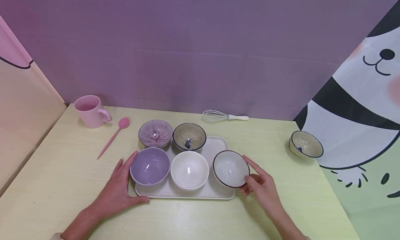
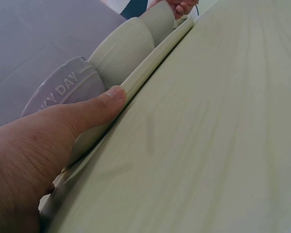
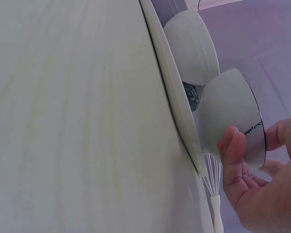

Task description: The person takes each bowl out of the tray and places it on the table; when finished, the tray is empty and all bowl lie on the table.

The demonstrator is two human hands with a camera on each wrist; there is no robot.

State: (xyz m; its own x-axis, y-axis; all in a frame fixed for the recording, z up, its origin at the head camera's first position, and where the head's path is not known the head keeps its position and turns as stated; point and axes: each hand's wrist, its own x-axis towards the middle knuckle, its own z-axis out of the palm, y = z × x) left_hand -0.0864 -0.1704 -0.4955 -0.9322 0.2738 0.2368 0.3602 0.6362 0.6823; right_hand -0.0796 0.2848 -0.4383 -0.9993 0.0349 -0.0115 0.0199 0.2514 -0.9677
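Note:
A white tray carries several bowls. My left hand holds the tray's left front corner, its thumb along the front rim and its fingers beside the purple bowl. To the right, my right hand grips the rim and outer side of a white bowl with a dark rim over the tray's right end; whether its base touches the tray, I cannot tell. Between these two stands a plain white bowl. Behind are a purple-striped bowl and a speckled bowl with a blue figure.
A pink mug and a pink spoon are at the left of the table. Behind the tray lies a whisk. Another speckled bowl sits near the right edge. Patterned panels surround the table.

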